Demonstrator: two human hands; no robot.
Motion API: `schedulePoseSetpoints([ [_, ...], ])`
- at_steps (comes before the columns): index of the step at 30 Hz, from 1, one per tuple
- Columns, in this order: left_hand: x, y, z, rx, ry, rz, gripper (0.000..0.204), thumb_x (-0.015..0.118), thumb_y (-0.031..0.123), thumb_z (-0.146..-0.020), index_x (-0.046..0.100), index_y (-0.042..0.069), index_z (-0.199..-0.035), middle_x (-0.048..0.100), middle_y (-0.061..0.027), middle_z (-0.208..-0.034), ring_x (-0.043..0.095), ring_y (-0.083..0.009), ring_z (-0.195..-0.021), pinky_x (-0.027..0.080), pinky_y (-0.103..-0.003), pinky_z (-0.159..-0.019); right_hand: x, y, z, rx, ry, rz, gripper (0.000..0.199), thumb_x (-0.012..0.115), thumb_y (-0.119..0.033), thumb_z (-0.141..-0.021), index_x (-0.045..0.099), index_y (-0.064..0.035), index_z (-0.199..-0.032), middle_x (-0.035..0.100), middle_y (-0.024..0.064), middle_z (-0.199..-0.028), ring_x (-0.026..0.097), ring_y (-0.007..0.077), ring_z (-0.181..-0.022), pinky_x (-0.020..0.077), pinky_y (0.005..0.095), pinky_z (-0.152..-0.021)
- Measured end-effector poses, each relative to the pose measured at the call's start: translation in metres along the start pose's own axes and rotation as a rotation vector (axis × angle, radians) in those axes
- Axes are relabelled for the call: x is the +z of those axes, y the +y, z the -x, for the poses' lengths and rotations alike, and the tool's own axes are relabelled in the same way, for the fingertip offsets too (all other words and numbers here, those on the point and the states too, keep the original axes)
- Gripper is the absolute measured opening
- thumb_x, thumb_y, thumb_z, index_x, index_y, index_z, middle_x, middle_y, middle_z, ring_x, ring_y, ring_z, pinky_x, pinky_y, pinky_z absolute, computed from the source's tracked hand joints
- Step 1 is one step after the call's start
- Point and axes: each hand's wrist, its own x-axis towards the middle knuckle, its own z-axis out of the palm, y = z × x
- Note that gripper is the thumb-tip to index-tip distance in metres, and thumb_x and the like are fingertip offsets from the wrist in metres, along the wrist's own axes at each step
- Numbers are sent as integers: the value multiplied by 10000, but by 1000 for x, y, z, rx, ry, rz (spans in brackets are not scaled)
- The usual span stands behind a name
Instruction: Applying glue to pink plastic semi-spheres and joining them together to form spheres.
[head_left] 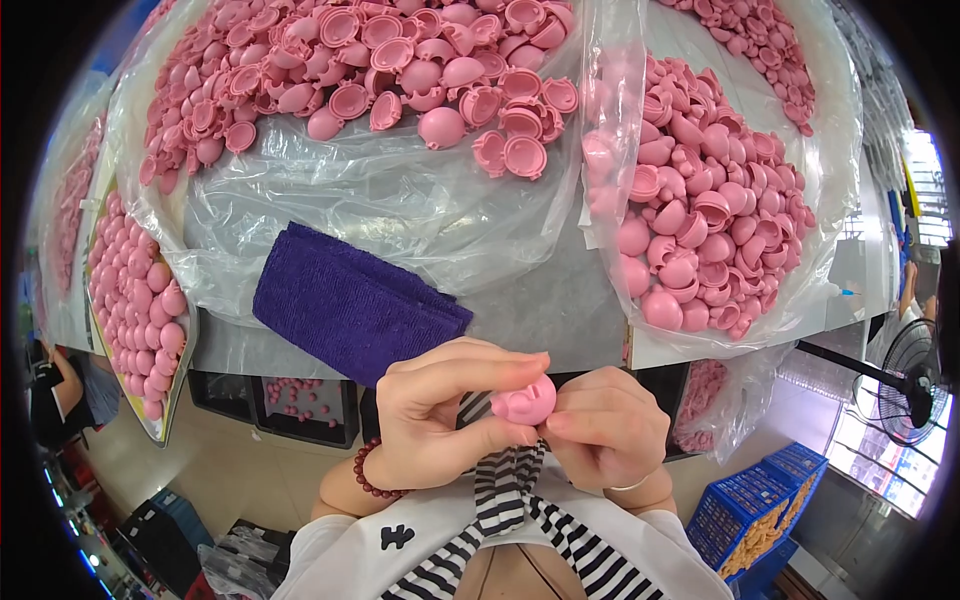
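Note:
A small round pink plastic piece (528,402) with a snout-like bump is held up in front of my chest, beyond the table's near edge. My left hand (440,405) pinches it between thumb and forefinger from the left. My right hand (610,425) is closed, its thumb and fingertip pressed together at the piece's lower right side; whether something tiny sits between them is hidden. A folded purple cloth (350,300) lies on the grey table just beyond my left hand.
Loose pink half shells (390,55) heap on clear plastic sheeting (400,200) at the far side. Another pile of pink shells (715,210) lies at right. A tray of pink balls (135,300) stands at left. Blue crates (735,520) and a black fan (905,380) are at right.

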Motion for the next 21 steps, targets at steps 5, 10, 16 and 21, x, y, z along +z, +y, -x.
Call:
schedulePoseSetpoints([
  [5, -5, 1, -2, 61, -63, -35, 415, 760, 14, -585, 609, -53, -966, 620, -181, -960, 609, -212, -834, 477, -283, -735, 1, 0, 1, -20, 26, -20, 276, 667, 79, -592, 605, -12, -845, 603, 88, -734, 578, 218, -622, 488, 280, -558],
  [10, -8, 6, 0, -73, -92, 293, 423, 754, 29, -612, 586, -77, -985, 610, -202, -962, 606, -237, -881, 480, -305, -755, -32, -2, 5, -41, 270, 268, 49, 588, -86, -724, 577, -42, -707, 577, 66, -619, 543, 193, -579, 428, 282, -517],
  [16, -7, -1, 6, -389, -72, 789, 687, 599, 567, -712, 526, -37, -1031, 517, -82, -805, 535, -142, -719, 442, -265, -665, -187, 52, 32, 169, 1191, 980, 391, 549, -229, -842, 445, 43, -1102, 527, 129, -1046, 498, 169, -892, 395, 263, -688],
  [21, -3, -2, 1, -389, -151, 1128, 699, 586, 448, -789, 296, 0, -1239, 538, -109, -845, 555, -160, -741, 459, -278, -687, -257, 100, 57, 598, 1037, 698, 471, 595, -311, -818, 472, 21, -1128, 550, 85, -986, 485, 154, -882, 407, 274, -730],
])
